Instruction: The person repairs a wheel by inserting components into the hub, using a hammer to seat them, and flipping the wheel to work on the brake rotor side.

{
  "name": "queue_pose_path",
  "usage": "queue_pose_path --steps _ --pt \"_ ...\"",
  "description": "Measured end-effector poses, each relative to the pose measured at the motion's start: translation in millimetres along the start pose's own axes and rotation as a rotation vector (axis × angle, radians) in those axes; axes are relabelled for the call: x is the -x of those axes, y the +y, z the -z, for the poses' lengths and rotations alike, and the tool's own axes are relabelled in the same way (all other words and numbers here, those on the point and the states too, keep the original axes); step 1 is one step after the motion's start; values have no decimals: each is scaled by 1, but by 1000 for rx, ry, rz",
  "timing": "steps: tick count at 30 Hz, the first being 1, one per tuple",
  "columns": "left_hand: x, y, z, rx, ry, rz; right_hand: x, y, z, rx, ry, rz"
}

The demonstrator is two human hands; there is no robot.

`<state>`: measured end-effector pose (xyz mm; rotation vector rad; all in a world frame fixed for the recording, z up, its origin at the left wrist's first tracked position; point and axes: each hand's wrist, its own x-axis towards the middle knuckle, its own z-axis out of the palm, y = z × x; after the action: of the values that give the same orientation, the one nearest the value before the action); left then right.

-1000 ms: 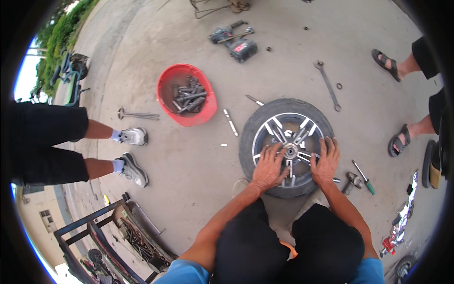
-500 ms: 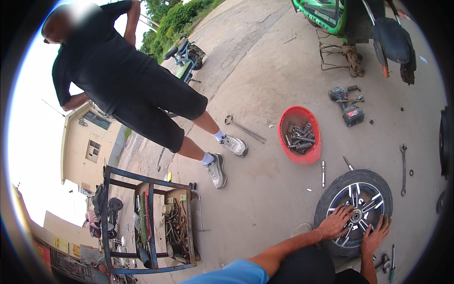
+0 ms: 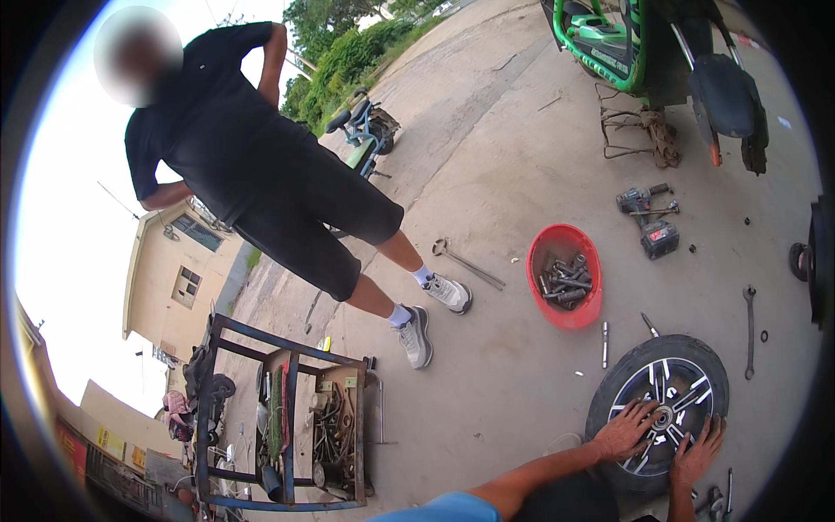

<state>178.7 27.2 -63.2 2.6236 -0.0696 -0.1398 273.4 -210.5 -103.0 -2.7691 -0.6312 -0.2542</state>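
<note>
A wheel with a black tyre and a black-and-silver spoked rim lies on the concrete at the lower right. My left hand rests across its spokes, fingers stretched toward the round hub. On the right side of the rim lies my right hand, its fingers spread near the tyre. Neither hand grips anything that I can see. Just beyond the tyre is a thin pointed tool, with a socket-like metal bar to its left.
A red bowl holds several sockets. Around it lie a cordless impact wrench, a spanner and long metal rods. A person stands at left behind a tool-filled metal frame. A green vehicle stands far right.
The view has shifted, so the surroundings appear lower and slightly farther right. Both my hands stay on the wheel in nearly the same places.
</note>
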Motion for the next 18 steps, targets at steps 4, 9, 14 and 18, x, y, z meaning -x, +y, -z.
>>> queue_pose_path --steps 4,9,14,18 --pt "1 -3 2 -28 9 -57 -1 -1 -2 -3 -3 5" --pt "0 -2 3 -5 -1 -45 -4 -8 7 -37 -17 -11" --pt "1 -2 3 -34 4 -58 -4 -10 9 -57 -17 -19" --pt "2 -1 6 -39 -1 -80 -3 -10 10 -33 -22 -24"
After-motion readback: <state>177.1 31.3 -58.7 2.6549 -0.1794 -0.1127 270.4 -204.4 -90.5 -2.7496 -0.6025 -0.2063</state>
